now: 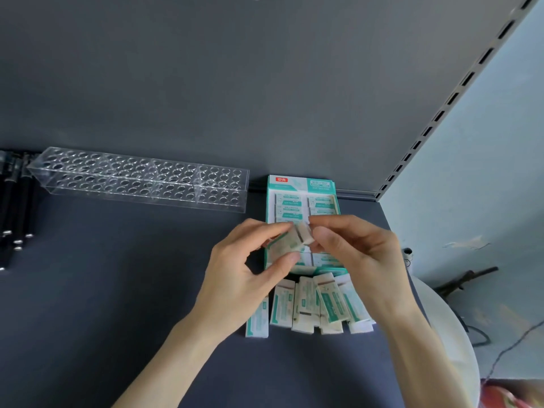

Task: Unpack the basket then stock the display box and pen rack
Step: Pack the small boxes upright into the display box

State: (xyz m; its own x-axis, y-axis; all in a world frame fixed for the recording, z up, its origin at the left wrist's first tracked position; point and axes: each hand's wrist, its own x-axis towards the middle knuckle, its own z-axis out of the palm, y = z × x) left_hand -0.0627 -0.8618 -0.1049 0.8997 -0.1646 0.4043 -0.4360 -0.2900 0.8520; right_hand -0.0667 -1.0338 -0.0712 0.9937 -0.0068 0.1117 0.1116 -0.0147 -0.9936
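Note:
A teal and white display box [300, 187] stands open on the dark shelf, with wrapped erasers lying in its rows. Both hands hold one wrapped eraser [290, 241] just above the box's near half. My left hand [250, 269] pinches its left end and my right hand [353, 248] grips its right end. Several more wrapped erasers [309, 304] lie loose on the shelf in front of the box, partly under my wrists. A clear acrylic pen rack [141, 179] with many round holes stands empty at the back left. Black pens [14, 207] lie at the far left edge.
The dark shelf [117, 290] ends on the right at a slotted metal upright [441, 113] and a pale wall. A white round rim [453, 334] shows below the shelf's right edge, with something red [506, 396] at the bottom right corner.

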